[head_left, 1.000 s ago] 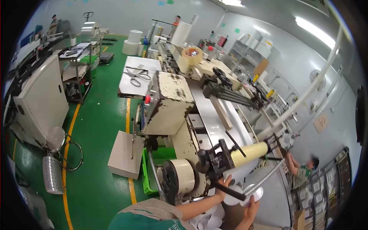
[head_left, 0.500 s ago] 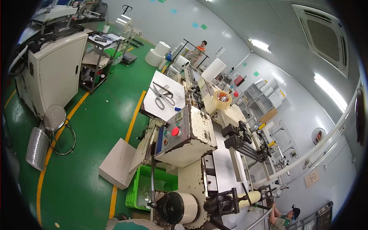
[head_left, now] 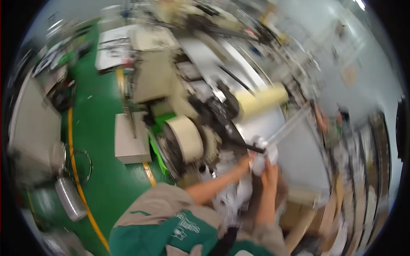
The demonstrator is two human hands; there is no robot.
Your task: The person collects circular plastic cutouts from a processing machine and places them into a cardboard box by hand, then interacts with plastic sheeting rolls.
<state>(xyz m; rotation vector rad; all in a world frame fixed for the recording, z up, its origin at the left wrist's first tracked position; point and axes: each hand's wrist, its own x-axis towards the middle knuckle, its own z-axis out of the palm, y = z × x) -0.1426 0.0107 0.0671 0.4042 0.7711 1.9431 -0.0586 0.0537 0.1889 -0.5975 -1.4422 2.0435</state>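
Both of my hands are in front of me at the near end of the machine, blurred by motion. My left hand (head_left: 246, 164) and my right hand (head_left: 270, 170) close from either side on a whitish, shiny piece (head_left: 259, 165), whose kind is too smeared to tell. Just above them ends a dark bar (head_left: 252, 147) of the machine. Beyond it lies a pale yellow roll (head_left: 267, 101) on its shaft. Crumpled clear film (head_left: 230, 194) hangs below my forearms.
To the left are a cream drum (head_left: 185, 138), a green crate (head_left: 159, 153) and a pale box (head_left: 131, 145) on the green floor (head_left: 92, 123). Another person's arm (head_left: 319, 117) is at the right, beyond a pale panel (head_left: 301, 153). Cardboard (head_left: 299, 213) stands at the lower right.
My view has swung down and toward the near end of the machine. My arms and both hands have come into view, with the whitish piece between them.
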